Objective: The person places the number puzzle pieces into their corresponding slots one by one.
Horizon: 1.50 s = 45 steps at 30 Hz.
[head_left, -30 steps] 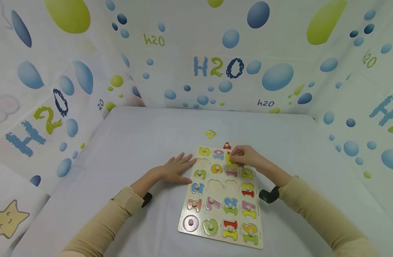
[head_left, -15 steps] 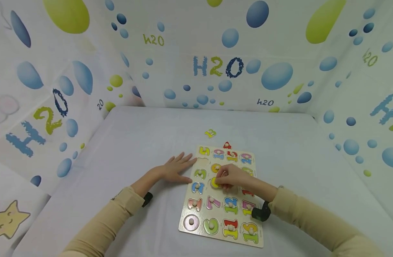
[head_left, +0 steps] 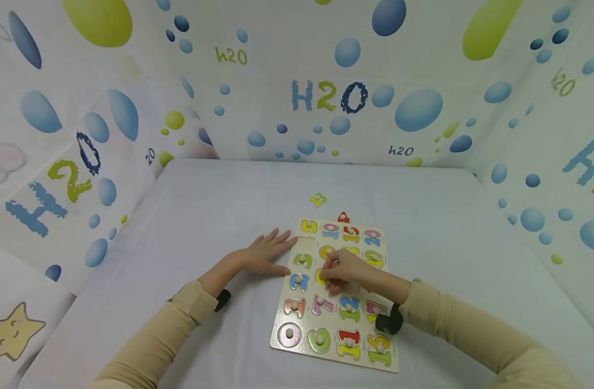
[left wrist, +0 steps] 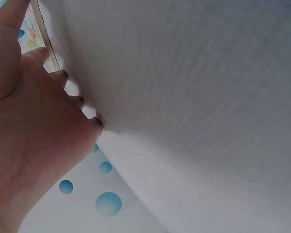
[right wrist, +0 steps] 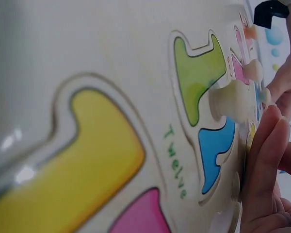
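Note:
A wooden number puzzle board (head_left: 334, 325) lies on the white-covered table, most of its slots filled with colourful knobbed numbers. My right hand (head_left: 346, 267) is over the middle of it, thumb and fingers pinching a yellow puzzle piece (head_left: 318, 276) at a slot in the second column. Fingers cover most of that piece, so its number is hidden. In the right wrist view, the fingertips of the right hand (right wrist: 269, 165) are close to the board, beyond the number twelve (right wrist: 199, 77). My left hand (head_left: 267, 254) rests spread on the table, fingertips and thumb at the board's left edge.
Behind the board lies a loose green-yellow number 13 (head_left: 318, 200). A red number 4 (head_left: 343, 217) lies at the board's far edge. An unfilled slot (head_left: 306, 243) shows below the yellow 5. Printed fabric walls (head_left: 258, 65) enclose the table's sides and back.
My right hand has brought the yellow piece from the board's far right down and left to the second-column slot. The left hand has stayed in place.

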{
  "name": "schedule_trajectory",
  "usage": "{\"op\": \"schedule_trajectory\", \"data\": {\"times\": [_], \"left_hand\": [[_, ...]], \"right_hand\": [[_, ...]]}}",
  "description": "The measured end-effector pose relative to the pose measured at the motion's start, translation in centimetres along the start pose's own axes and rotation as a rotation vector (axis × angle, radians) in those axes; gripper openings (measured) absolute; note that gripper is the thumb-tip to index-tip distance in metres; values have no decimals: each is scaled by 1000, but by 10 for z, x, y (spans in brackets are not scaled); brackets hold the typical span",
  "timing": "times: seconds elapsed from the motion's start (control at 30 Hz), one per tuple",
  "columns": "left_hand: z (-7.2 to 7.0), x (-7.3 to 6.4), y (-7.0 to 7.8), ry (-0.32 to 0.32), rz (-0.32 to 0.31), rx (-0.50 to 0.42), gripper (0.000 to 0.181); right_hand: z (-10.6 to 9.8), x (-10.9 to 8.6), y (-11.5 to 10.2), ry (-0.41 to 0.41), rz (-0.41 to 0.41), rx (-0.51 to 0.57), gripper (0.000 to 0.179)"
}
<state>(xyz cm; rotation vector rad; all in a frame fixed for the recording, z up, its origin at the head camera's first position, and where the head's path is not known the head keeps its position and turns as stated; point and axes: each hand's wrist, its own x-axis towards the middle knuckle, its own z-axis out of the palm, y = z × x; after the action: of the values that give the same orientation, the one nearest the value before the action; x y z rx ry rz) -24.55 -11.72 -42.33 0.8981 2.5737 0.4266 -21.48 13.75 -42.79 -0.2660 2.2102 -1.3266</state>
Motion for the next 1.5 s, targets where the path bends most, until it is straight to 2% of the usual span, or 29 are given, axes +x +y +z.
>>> {"op": "schedule_trajectory", "data": {"times": [0.17,0.27,0.37,0.43,0.53,0.63,0.7,0.83,0.93,1.0,1.1,1.37,1.5], "left_hand": [[-4,-2,1,7,-2,-1,82],[-4,-2,1,7,-3,-1,83],[-2,-1,-1,5,5,-6,83],[-1,-1,-1,3,7,-7,83],[0,-1,-2,3,3,-3,84],[1,-1,-1,6,5,-5,83],[1,0,0,6,11,-12,83],[3,1,2,-1,13,-23,83],[3,2,4,-7,11,-20,84],[2,2,5,-8,11,-13,83],[1,2,5,-8,8,-3,83],[0,0,3,-1,-7,-3,83],[-1,-2,3,1,-7,-9,83]], "right_hand": [[-1,2,0,-29,-5,59,13],[-5,1,1,-73,-6,99,13],[-18,2,-3,-120,2,138,15],[-32,7,-11,-123,-2,165,19],[-60,23,-27,-63,-10,184,27],[-88,45,-40,38,-19,169,32],[-104,59,-40,94,-25,112,33],[-122,76,-30,173,46,-60,30],[-123,80,-22,173,117,-174,27],[-120,81,-18,154,127,-212,25],[-115,85,-14,136,106,-230,21],[-105,90,-10,233,71,-235,16],[-99,88,-16,247,-27,-197,16]]}}
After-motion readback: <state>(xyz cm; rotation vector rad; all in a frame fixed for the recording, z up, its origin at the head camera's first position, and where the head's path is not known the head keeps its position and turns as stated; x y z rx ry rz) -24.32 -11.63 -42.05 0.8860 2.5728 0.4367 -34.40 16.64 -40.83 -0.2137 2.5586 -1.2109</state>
